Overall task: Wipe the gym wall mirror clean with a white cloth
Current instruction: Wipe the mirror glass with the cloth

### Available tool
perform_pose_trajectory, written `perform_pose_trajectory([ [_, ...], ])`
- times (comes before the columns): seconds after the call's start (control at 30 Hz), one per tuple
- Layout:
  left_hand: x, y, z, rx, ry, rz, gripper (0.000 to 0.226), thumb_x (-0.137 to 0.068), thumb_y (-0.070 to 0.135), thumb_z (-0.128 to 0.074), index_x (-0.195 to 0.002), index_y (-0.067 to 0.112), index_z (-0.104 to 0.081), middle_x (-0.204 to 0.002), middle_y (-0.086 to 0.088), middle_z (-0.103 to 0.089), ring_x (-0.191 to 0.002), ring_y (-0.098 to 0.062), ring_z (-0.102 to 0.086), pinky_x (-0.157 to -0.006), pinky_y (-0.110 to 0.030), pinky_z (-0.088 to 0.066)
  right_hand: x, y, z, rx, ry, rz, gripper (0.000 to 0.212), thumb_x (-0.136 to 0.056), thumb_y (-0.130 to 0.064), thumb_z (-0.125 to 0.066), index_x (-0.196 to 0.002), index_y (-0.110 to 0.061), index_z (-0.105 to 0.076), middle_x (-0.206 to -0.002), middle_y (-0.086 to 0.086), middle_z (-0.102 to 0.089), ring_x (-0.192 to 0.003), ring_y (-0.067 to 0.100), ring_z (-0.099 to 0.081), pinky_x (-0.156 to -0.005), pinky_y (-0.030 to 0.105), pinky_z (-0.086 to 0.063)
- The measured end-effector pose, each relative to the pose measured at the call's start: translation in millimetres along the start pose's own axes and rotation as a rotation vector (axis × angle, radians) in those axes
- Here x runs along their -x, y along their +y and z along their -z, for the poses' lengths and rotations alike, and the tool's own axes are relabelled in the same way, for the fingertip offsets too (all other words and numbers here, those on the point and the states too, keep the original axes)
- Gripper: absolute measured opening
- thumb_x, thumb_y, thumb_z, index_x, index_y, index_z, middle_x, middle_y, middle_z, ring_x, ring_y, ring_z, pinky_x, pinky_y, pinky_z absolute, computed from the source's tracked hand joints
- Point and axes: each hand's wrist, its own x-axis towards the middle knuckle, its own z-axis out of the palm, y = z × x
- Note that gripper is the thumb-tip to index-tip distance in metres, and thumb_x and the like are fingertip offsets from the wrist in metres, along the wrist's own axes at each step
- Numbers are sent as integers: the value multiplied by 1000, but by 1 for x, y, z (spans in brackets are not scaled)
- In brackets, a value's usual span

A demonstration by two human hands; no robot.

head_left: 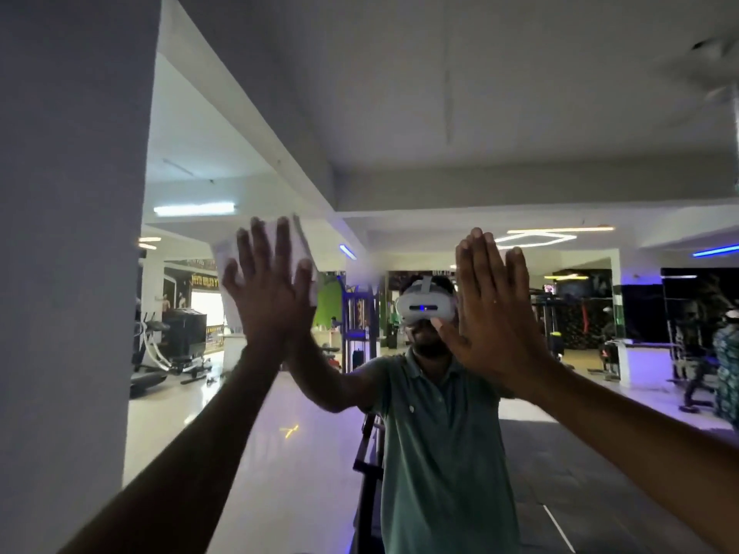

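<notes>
Head view. Both arms are raised toward the wall mirror [440, 173], which fills most of the frame to the right of a plain white pillar [68, 233].

Left hand [268, 289]: fingers straight and spread, palm flat toward the glass. The white cloth [304, 245] lies between this palm and the mirror, pressed against the glass by the straight fingers. Its edges show above the fingertips, to the left of the hand and along its right side; the middle of the cloth is hidden behind the palm. The cloth sits at the left part of the mirror, near the pillar edge and above head height in the reflection.

Right hand [492, 305]: fingers straight and held close together, thumb out to the left, palm toward the glass. It holds nothing. Whether the palm touches the mirror cannot be told. It stands well apart from the cloth, to the right.

Reflection in the mirror: a person in a green polo shirt [440, 433] wearing a white headset [426, 305], partly covered by the right hand. Behind the reflected person are a gym floor, exercise machines [168, 353] at the left, a blue-framed weight rack [358, 313] near the centre, and further dark equipment at the right. Strip lights [194, 209] and a hexagonal ceiling light [536, 238] glow in the reflected ceiling; a blue light strip [716, 250] shows at far right.
</notes>
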Motion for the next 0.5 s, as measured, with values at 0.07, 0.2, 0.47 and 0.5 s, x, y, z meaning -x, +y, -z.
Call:
perform_pose_trajectory([
  [0.07,2,40,-5,-6,25,47,72,-105,57,-20,-169,23,-17,-175,-16,-8,-162,-38,-8,-123,-62,-18,-25,16,1,36,-4,-25,102,-98,-66,-38,-166,5,-9,-175,27,-1,-164,40,0,-129,65,-8],
  [0.2,7,87,-9,-27,-151,-636,72,-105,62,-22,-169,30,-13,-176,-11,-1,-163,-33,2,-126,-59,-10,-45,28,-1,79,-22,-34,103,-98,-67,-38,-166,5,-7,-174,27,-1,-164,40,1,-129,65,-6],
  [0.47,-87,33,-5,33,27,0,75,-101,66,-10,-168,32,-13,-176,-8,-6,-163,-29,-6,-123,-57,-17,-41,24,-3,98,7,-51,98,-102,-65,-30,-166,4,-5,-175,27,0,-164,40,2,-128,65,-9],
  [0.5,-79,58,-7,34,35,73,77,-100,65,-8,-169,30,-12,-176,-11,-5,-163,-32,-5,-124,-59,-15,-41,24,-3,98,5,-55,97,-102,-65,-28,-166,4,-5,-175,26,1,-164,40,2,-128,65,-10],
])
